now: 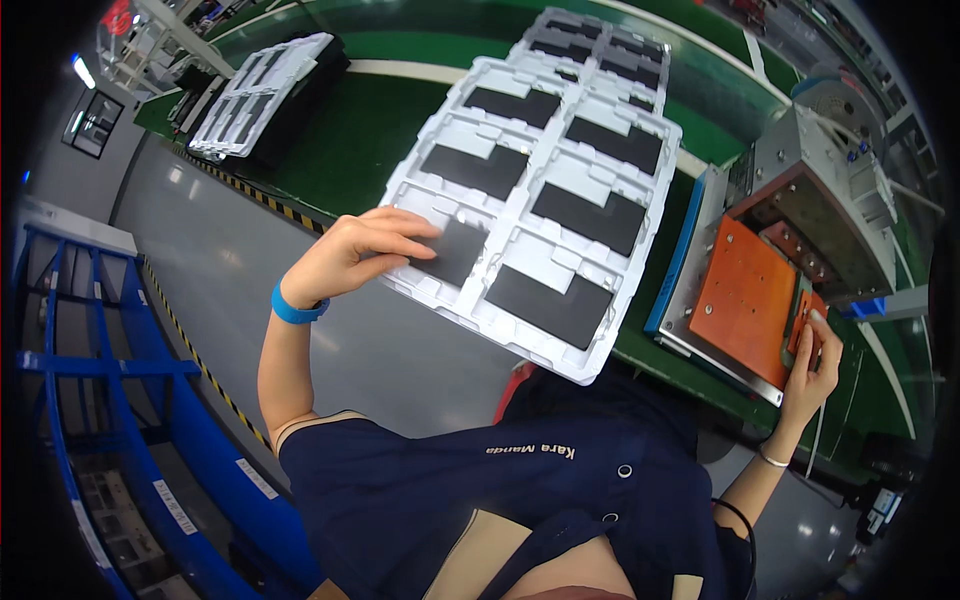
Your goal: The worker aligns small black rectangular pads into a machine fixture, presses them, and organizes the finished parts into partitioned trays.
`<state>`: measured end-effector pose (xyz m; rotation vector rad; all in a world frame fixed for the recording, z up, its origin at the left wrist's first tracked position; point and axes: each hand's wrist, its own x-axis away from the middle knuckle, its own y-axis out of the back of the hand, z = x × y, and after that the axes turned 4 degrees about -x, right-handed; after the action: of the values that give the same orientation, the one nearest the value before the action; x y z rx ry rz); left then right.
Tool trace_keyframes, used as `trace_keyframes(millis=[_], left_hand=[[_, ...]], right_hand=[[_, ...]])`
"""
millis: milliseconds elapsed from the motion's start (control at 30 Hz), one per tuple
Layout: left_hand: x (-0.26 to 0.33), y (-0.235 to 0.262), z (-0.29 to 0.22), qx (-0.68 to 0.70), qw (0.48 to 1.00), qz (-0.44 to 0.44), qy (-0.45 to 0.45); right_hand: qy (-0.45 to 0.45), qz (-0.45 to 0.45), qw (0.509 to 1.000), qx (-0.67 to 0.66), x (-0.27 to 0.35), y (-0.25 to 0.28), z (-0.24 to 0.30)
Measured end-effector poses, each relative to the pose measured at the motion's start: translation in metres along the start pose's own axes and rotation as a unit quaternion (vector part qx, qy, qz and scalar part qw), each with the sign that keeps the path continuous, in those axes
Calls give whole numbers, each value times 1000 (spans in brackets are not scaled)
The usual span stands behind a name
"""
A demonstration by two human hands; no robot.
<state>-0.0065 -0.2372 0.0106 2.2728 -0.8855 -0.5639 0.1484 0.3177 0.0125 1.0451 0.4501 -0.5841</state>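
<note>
The left hand lies on the near corner of a white tray, fingers stretched flat and together, pressing a black sheet in its pocket. More black sheets fill the pockets beyond and to the right of that hand. The right hand is well apart from it, at the front edge of an orange plate on a grey fixture; its fingers pinch a small orange block. The green desk lies beyond the left hand.

The tray lies left of the press fixture, another tray behind it.
</note>
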Motion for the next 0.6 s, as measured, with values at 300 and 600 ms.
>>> trace_keyframes(millis=[300, 600], left_hand=[[-67, -35, 4, -58, 987, -128, -82], [-59, -94, 16, -329, 911, -244, -52]], right_hand=[[26, -39, 999, -24, 8, -17, -31], [38, -42, 998, -36, 13, -37, -12]])
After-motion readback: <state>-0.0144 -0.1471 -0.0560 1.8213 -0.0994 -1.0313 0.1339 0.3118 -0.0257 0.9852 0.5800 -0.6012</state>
